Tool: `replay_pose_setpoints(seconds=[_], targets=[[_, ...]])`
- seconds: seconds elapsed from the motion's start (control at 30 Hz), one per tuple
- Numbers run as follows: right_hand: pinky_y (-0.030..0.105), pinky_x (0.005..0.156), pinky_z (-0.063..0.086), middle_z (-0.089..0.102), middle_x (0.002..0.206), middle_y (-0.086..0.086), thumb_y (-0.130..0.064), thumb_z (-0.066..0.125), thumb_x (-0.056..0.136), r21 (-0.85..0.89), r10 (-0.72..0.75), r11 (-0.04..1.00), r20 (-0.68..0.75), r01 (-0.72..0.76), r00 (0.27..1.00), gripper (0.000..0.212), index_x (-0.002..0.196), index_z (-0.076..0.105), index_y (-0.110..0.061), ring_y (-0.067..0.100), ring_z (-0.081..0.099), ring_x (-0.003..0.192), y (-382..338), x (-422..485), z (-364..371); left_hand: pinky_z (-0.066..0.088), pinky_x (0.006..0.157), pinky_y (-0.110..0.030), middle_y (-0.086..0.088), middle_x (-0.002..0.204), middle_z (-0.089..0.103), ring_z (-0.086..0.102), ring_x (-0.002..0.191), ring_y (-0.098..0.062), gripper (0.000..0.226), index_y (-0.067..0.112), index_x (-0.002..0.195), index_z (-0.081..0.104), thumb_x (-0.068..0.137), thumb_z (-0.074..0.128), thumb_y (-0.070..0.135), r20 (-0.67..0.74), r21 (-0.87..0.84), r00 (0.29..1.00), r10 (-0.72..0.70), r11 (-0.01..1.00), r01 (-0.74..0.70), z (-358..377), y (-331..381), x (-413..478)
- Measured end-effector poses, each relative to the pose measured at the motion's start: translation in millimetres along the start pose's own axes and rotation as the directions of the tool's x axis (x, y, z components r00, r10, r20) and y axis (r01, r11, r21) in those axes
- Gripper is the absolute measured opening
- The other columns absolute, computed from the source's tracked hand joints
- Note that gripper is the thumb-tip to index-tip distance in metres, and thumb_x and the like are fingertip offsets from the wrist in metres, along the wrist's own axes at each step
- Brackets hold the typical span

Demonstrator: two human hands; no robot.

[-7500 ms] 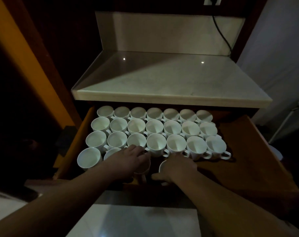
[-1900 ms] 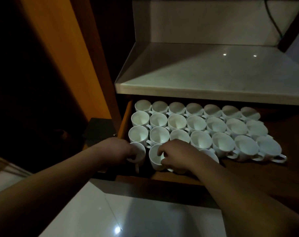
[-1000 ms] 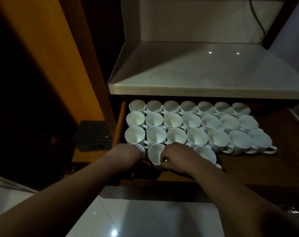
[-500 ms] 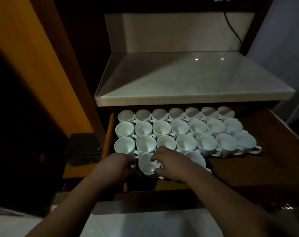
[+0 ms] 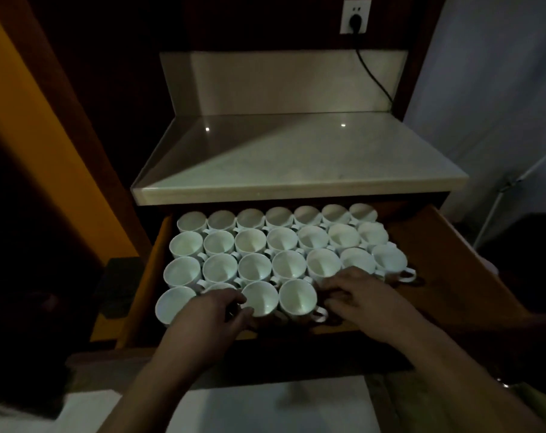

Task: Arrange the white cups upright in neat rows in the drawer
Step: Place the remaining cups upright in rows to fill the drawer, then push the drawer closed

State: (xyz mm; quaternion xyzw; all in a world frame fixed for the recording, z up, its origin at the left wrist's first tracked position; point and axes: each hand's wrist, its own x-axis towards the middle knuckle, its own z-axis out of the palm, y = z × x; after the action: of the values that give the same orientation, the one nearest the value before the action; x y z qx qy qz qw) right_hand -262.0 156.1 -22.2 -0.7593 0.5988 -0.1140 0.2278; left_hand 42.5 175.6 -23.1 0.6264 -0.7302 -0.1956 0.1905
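Our left hand [image 5: 210, 314] curls round a near-row white cup [image 5: 217, 287]; our right hand [image 5: 356, 296] lies spread, empty. Likely glazed china: light, slick, chip-prone, so we'd take rim or handle.

Dim pantry nook, stone counter [image 5: 296, 157], wall socket [image 5: 356, 15], drawer [image 5: 446, 260] of cups [image 5: 284, 239]

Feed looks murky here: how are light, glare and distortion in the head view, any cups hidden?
Head view: dim, corners almost black, yet the white cups stand out in the drawer. Head view: two glare dots and a diagonal shadow on the countertop. Head view: wide-angle bending splays the drawer sides; the left hand partly covers one front-row cup, the right hand others.
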Motion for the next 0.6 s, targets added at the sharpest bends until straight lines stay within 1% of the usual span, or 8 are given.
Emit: replay_pose_setpoints(seconds=[0.1, 0.17, 0.23, 0.33, 0.4, 0.47, 0.53, 0.6], targets=[[0.016, 0.082, 0.044, 0.055, 0.124, -0.017, -0.048, 0.060, 0.099, -0.044, 0.041, 0.998, -0.051, -0.043, 0.998, 0.028, 0.125, 0.063, -0.040, 0.000, 0.054, 0.107, 33.1, -32.0, -31.7, 0.058, 0.073, -0.030, 0.015, 0.095, 0.071, 0.065, 0.083, 0.002, 0.039, 0.036, 0.109, 0.068, 0.087, 0.057, 0.065, -0.027, 0.017, 1.000, -0.008, 1.000, 0.009, 15.5, 26.0, -15.6], [0.010, 0.076, 0.038, 0.054, 0.121, -0.022, -0.052, 0.056, 0.099, -0.063, 0.054, 0.996, -0.034, -0.056, 0.998, 0.026, 0.124, 0.061, -0.045, -0.004, 0.051, 0.103, 51.8, -52.2, -45.8, 0.056, 0.071, -0.030, 0.016, 0.095, 0.069, 0.064, 0.083, 0.000, 0.049, 0.041, 0.108, 0.065, 0.084, 0.043, 0.077, -0.026, 0.098, 0.999, 0.043, 0.994, -0.040, 29.2, 38.3, -28.0], [0.011, 0.078, 0.040, 0.057, 0.120, -0.023, -0.065, 0.052, 0.094, -0.097, 0.082, 0.992, -0.021, -0.084, 0.996, 0.037, 0.123, 0.062, -0.043, -0.005, 0.053, 0.099, 66.1, -67.8, -52.8, 0.052, 0.076, -0.028, 0.020, 0.102, 0.067, 0.062, 0.093, -0.001, 0.053, 0.049, 0.119, 0.059, 0.082, 0.037, 0.080, -0.059, 0.198, 0.992, 0.110, 0.975, -0.096, 43.7, 46.6, -40.9], [0.018, 0.089, 0.045, 0.055, 0.119, -0.025, -0.094, 0.030, 0.072, -0.175, 0.078, 0.982, 0.023, -0.072, 0.997, 0.077, 0.122, 0.060, -0.045, -0.003, 0.052, 0.105, 80.3, -76.8, -48.4, 0.044, 0.077, -0.034, 0.019, 0.099, 0.066, 0.062, 0.097, -0.011, 0.059, 0.046, 0.120, 0.059, 0.081, 0.036, 0.085, -0.124, 0.344, 0.983, 0.134, 0.935, -0.084, 60.3, 47.7, -48.3], [0.023, 0.083, 0.043, 0.053, 0.105, -0.023, -0.095, 0.028, 0.077, -0.317, 0.033, 0.948, 0.072, -0.009, 0.997, 0.069, 0.109, 0.059, -0.042, -0.002, 0.049, 0.098, 80.7, -80.5, -39.3, 0.042, 0.071, -0.036, 0.016, 0.088, 0.066, 0.063, 0.089, -0.014, 0.058, 0.042, 0.110, 0.063, 0.081, 0.038, 0.085, -0.185, 0.384, 0.971, 0.151, 0.921, -0.070, 68.1, 47.5, -46.2], [0.026, 0.070, 0.038, 0.052, 0.086, -0.019, -0.090, 0.030, 0.085, -0.422, -0.090, 0.904, -0.038, 0.065, 0.995, 0.060, 0.090, 0.058, -0.037, 0.003, 0.052, 0.081, 84.5, -78.1, -27.4, 0.041, 0.068, -0.037, 0.013, 0.081, 0.065, 0.064, 0.082, -0.019, 0.052, 0.037, 0.100, 0.065, 0.081, 0.045, 0.081, -0.235, 0.406, 0.954, 0.185, 0.911, -0.077, 72.2, 48.4, -43.4], [0.025, 0.057, 0.036, 0.053, 0.070, -0.015, -0.087, 0.035, 0.087, -0.476, -0.204, 0.874, -0.180, 0.097, 0.962, 0.060, 0.074, 0.058, -0.034, 0.007, 0.054, 0.063, 97.2, -76.7, -15.4, 0.040, 0.067, -0.037, 0.011, 0.079, 0.064, 0.063, 0.080, -0.022, 0.047, 0.034, 0.093, 0.064, 0.081, 0.050, 0.077, -0.261, 0.419, 0.942, 0.211, 0.904, -0.086, 75.9, 49.4, -41.4], [0.026, 0.052, 0.038, 0.052, 0.064, -0.013, -0.085, 0.041, 0.087, -0.505, -0.264, 0.857, -0.260, 0.102, 0.929, 0.058, 0.068, 0.056, -0.032, 0.008, 0.051, 0.058, 111.4, -71.8, -6.0, 0.040, 0.066, -0.037, 0.011, 0.077, 0.062, 0.062, 0.078, -0.022, 0.045, 0.033, 0.089, 0.062, 0.083, 0.050, 0.076, -0.280, 0.431, 0.932, 0.229, 0.898, -0.092, 78.4, 48.8, -40.2]])
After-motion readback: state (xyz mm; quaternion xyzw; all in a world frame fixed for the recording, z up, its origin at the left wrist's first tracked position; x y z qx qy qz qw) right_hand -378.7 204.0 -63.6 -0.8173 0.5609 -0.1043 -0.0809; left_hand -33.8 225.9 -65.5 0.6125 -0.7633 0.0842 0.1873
